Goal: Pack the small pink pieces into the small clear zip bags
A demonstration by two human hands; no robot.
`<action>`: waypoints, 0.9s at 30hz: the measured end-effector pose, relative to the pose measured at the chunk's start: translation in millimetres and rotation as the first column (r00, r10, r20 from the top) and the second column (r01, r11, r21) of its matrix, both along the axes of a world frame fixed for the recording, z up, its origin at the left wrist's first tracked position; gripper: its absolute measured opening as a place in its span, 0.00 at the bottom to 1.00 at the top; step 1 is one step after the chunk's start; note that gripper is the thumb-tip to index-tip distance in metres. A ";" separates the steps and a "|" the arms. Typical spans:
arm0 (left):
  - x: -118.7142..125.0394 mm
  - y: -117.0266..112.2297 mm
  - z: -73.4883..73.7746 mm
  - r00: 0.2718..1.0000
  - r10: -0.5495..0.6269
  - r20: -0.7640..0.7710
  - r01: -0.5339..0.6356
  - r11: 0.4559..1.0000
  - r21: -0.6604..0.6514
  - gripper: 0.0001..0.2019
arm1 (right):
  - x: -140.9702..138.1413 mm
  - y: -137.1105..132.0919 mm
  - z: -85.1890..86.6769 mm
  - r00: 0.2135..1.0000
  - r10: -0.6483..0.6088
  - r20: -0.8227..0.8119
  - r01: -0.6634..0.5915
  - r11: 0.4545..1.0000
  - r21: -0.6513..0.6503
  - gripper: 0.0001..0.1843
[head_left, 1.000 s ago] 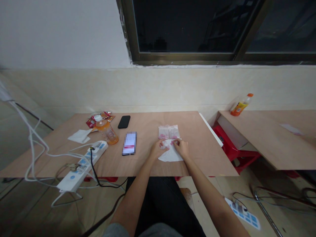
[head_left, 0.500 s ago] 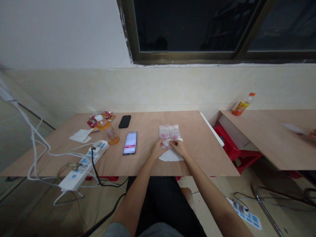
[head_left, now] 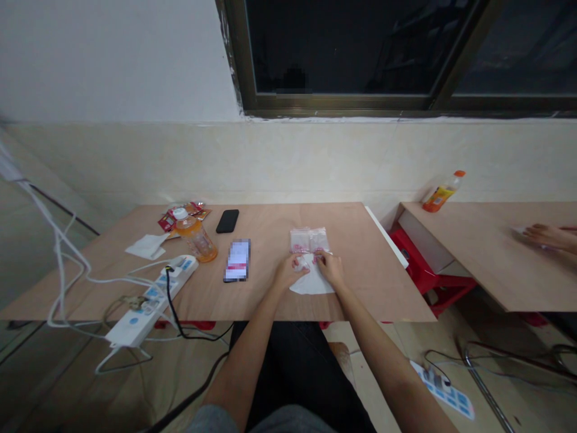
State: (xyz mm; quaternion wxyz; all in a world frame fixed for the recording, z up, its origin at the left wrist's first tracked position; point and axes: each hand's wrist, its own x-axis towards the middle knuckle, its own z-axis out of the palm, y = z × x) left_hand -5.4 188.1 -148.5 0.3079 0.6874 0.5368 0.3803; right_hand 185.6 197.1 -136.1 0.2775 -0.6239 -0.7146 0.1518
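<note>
From the head camera, the left hand [head_left: 291, 272] and right hand [head_left: 330, 269] meet on the desk [head_left: 265, 294], over a white sheet [head_left: 312, 284] that lies flat beneath the palms. The fingers [head_left: 321, 259] of both hands are bent and drawn together, and appear to pinch the sheet's upper edge; the pinch is small and partly hidden. The sheet looks thin, light and soft, probably paper or tissue, and likely to crease or tear easily, so its edge seems the best place to take hold of it. Just beyond the fingertips lie clear plastic packets [head_left: 309, 240] with pink print, slick-looking and light, side by side and nearly touching the sheet.

Left of the fingers are a pixelated phone [head_left: 237, 260], a black phone [head_left: 228, 221], and a clear bottle [head_left: 195, 240] with orange liquid. Farther left are a crumpled tissue [head_left: 146, 246], red sachets [head_left: 179, 216], and a white power strip [head_left: 151, 299] with tangled cables. Right of the fingers, on a second desk [head_left: 473, 252], another person's hand [head_left: 543, 236] rests on a pale slip, near an orange-capped bottle [head_left: 442, 192].
</note>
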 end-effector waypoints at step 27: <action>0.3 -0.5 -1.8 1.000 0.007 0.010 -0.007 1.000 -0.002 0.27 | 0.7 -0.5 -1.6 0.999 -0.008 -0.037 0.009 1.000 0.029 0.13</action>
